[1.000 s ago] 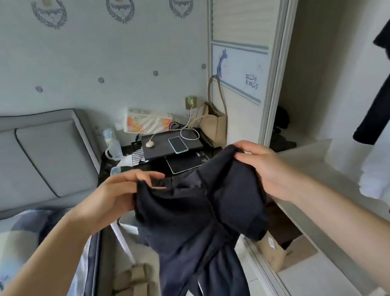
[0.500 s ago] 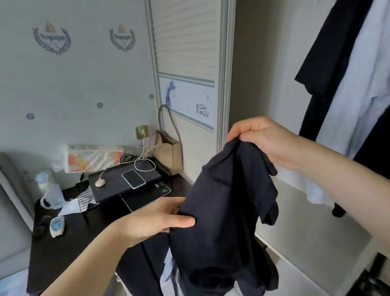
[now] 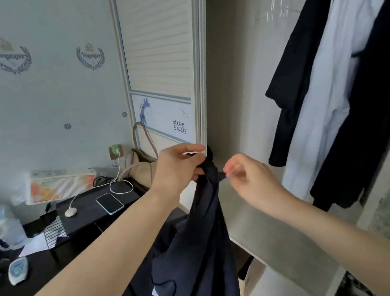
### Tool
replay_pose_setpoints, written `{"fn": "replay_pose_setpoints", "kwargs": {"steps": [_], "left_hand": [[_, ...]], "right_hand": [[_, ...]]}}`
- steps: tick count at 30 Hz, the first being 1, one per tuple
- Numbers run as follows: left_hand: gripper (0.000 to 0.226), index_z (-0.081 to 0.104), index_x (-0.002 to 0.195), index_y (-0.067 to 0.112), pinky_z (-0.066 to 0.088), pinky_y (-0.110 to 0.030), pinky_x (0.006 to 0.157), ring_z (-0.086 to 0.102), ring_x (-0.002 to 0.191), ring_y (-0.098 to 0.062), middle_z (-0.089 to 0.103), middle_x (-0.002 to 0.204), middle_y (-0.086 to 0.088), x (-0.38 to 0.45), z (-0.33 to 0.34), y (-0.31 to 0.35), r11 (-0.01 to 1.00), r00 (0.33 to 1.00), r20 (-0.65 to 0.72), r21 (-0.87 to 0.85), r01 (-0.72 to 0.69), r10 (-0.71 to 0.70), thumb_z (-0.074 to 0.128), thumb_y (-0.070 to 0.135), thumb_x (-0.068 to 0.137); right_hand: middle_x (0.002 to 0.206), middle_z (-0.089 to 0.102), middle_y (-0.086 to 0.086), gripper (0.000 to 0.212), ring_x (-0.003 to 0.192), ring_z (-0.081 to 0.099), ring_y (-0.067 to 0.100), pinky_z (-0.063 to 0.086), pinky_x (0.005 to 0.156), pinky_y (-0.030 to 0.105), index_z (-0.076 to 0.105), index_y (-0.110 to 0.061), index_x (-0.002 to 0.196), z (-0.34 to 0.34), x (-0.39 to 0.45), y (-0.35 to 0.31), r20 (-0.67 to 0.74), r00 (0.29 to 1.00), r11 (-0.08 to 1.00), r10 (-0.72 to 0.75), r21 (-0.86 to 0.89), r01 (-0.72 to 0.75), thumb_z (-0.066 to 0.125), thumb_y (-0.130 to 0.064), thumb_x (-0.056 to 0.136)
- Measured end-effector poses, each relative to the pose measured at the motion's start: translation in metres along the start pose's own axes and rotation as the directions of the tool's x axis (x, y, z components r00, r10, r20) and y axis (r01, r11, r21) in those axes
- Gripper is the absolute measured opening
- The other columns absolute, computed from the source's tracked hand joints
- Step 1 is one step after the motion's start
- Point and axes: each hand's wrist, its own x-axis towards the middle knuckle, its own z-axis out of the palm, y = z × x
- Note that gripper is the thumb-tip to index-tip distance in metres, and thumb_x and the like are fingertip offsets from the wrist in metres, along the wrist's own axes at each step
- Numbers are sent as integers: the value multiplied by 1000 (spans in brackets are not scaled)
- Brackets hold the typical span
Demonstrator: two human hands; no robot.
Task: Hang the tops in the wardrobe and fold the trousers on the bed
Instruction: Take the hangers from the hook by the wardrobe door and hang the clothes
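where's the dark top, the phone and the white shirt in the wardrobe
dark top (image 3: 201, 256): head view, on the hanging body of the cloth below the hands.
phone (image 3: 110, 203): head view, middle of its screen, on the black table.
white shirt (image 3: 325, 108): head view, on its front panel between dark garments.

Soft even daylight; motion blur on right hand (image 3: 248, 178); wide-angle edge distortion.

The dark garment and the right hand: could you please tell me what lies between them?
In the head view nothing lies between them: the left hand grips the dark garment, and the right hand hovers just beside its bunched top.
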Motion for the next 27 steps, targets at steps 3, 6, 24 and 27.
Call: {"fn": "replay_pose_setpoints", "kwargs": {"steps": [3, 6, 24, 27], "left_hand": [[18, 74, 92, 9, 54, -17, 56, 68, 58, -12, 71, 75, -6, 3, 6, 15, 998, 1000, -9, -58, -5, 5, 60, -1, 91], [29, 73, 100, 13, 58, -17, 67, 74, 74, -12, 74, 83, -8, -3, 9, 25, 994, 998, 64, -106, 11, -4, 54, -5, 88], [6, 74, 77, 15, 42, -19, 48, 54, 41, -6, 62, 51, 6, 37, -73, 34, 952, 981, -20, 246, -183, 193, 79, 13, 78], [16, 72, 67, 19, 39, -14, 48, 50, 42, 2, 59, 50, 13, 38, -78, 22, 896, 975, 106, 386, -220, 194, 76, 23, 82]], "right_hand": [[88, 67, -2, 5, 77, 68, 11, 55, 76, 31, 56, -22, 90, 4, -12, -22, 153, 982, 967, 109, 213, -141, 57, -17, 89], [98, 63, -8, 27, 88, 62, 3, 50, 75, 22, 52, -23, 103, 9, -12, -28, 187, 963, 951, 192, 206, -230, 63, -41, 86], [77, 65, -14, 13, 78, 61, 7, 40, 69, 5, 64, -24, 78, -21, 12, -1, -266, 954, 989, 141, -14, -150, 63, -20, 90], [91, 70, -3, 12, 91, 62, 12, 48, 78, 23, 71, -20, 86, -29, 20, -15, -166, 921, 899, 352, 336, -282, 61, -23, 92]]}}
